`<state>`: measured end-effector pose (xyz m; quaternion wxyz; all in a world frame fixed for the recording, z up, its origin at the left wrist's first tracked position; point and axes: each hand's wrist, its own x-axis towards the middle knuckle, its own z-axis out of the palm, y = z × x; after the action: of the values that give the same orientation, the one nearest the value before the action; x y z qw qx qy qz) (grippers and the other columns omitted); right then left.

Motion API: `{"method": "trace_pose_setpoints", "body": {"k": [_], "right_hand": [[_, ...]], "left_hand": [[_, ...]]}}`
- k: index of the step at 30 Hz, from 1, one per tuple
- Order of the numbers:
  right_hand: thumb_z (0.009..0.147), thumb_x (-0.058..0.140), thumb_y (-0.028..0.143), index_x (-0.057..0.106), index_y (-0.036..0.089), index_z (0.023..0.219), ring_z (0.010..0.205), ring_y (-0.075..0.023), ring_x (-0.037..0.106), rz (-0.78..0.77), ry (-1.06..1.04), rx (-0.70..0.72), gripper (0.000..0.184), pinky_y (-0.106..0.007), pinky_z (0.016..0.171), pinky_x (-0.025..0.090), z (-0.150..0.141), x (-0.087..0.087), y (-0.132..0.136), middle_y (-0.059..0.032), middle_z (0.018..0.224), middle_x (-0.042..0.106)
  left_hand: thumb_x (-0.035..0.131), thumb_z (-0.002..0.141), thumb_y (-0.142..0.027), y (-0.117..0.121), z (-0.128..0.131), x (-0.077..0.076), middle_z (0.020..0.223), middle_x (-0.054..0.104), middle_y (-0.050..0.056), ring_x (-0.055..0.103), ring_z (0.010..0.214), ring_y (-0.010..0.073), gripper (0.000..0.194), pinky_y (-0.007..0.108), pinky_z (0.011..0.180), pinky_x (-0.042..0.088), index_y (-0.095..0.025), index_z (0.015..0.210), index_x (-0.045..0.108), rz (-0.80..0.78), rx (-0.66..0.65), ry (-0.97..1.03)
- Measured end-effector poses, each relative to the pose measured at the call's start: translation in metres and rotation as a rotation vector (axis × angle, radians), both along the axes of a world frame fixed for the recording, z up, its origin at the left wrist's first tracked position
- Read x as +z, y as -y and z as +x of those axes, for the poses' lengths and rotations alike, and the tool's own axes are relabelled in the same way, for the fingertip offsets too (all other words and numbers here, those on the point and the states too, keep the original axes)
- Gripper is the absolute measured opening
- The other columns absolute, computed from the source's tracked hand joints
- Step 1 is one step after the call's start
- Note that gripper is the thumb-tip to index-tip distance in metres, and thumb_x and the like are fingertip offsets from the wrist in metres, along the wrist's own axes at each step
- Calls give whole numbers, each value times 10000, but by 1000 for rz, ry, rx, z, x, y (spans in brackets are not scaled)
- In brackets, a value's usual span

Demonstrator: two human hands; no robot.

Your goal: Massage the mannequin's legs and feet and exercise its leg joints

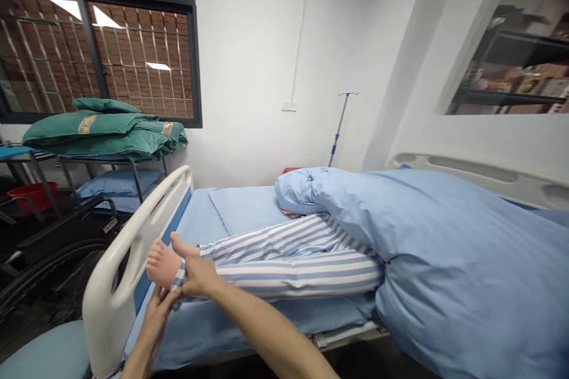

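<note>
Head view: right hand [200,277] is closing around a blue-and-white striped trouser cuff [178,277] from above, fingers wrapped over the cloth. Left hand [159,314] is gripping the same cuff from below, its fingers curling in just beside the right hand. The cuff is sitting at the ankle of a bare foot [162,263], which is pointing up and lying close to a white plastic footboard [115,260]. A second bare foot [180,246] is resting just beside it. Both striped trouser legs [293,266] are stretching along a blue bed sheet [240,207], and a blue duvet [444,249] is lying bunched over the upper legs and beyond. Past the footboard, a folded green linen stack [106,130] is sitting on a metal rack [151,169] above a blue pillow [120,189]. A black wheelchair [57,249] is standing at the left, with a red basin [31,195] behind it. An IV pole [340,124] is rising behind the bed against the white wall [249,59].
</note>
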<state>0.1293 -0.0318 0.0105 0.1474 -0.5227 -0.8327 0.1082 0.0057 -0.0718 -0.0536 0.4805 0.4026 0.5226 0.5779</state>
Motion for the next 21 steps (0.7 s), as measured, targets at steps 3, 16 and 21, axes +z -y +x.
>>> {"method": "trace_pose_setpoints", "body": {"k": [3,16,21], "right_hand": [[479,647,543,518,199,1055,849,-295,627,-1,-50,17,684,-352,648,484,21,63,-2,-88,921,665],[572,636,358,586,118,875,698,-121,535,224,-556,215,390,-209,604,424,170,288,15,23,754,568],[588,617,346,578,127,890,689,-119,538,207,-545,236,374,-211,598,429,167,284,22,13,767,585]], "left_hand": [[681,579,-334,-3,14,60,889,670,21,628,788,190,608,226,618,486,-204,1145,500,95,-38,107],[610,657,-202,4,155,316,676,588,-19,484,500,60,355,162,446,362,-148,1001,542,590,-496,201],[608,660,-199,6,156,310,638,590,-33,459,448,49,321,163,428,357,-160,973,551,611,-415,241]]}}
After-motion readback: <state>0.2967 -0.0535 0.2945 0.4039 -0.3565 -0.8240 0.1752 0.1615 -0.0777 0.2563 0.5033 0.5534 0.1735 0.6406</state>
